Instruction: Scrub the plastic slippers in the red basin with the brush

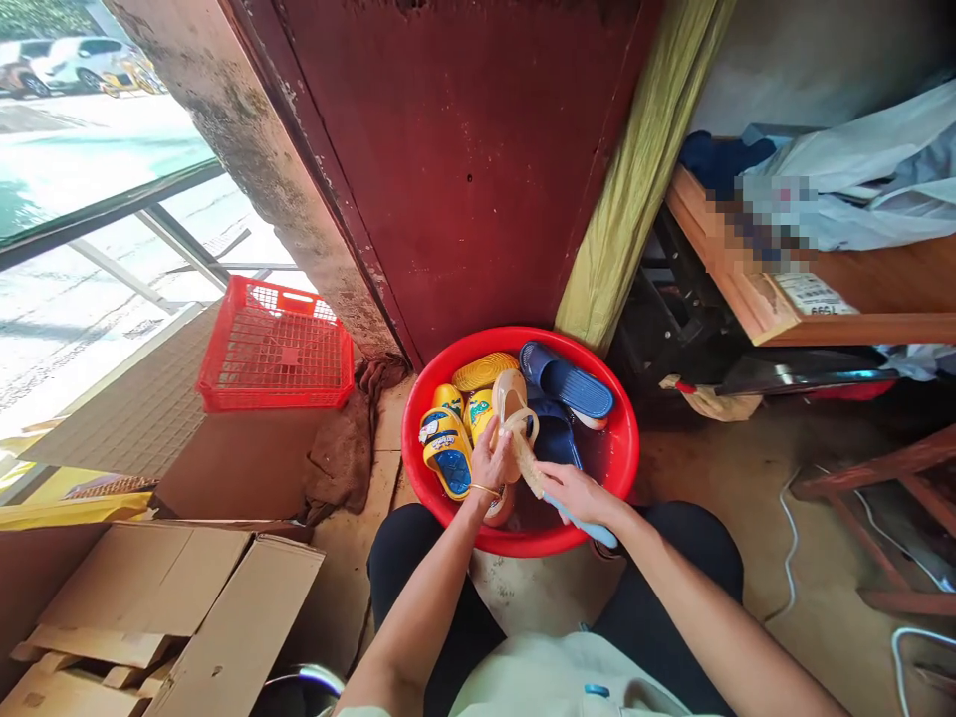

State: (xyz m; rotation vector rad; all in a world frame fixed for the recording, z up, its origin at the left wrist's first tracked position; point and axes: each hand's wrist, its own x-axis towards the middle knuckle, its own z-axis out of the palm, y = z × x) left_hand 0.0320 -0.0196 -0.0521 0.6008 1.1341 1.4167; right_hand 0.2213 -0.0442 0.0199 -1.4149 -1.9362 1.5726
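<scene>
My left hand (489, 460) is closed on a beige sandal (511, 391), held over a red basin (633, 438). In my right hand (579, 491) is a scrubbing brush (594, 531) with a light blue handle; its pale bristles touch the sandal's strap. Around them in the basin lie a yellow sandal with a blue insole (451, 466), a yellow sole (485, 371), yellow shoes with green figures (478, 410) and a blue slipper (572, 383). A darker blue slipper (554, 428) is partly behind the sandal. Dark water shows at the basin's right side.
Left of the basin are a red plastic crate (276, 358), a brown cloth (344, 448) and cardboard boxes (141, 578). A dark red door (470, 179) stands behind. At the right are a wooden table (881, 284), a wooden stool (888, 468) and a white cable (790, 543).
</scene>
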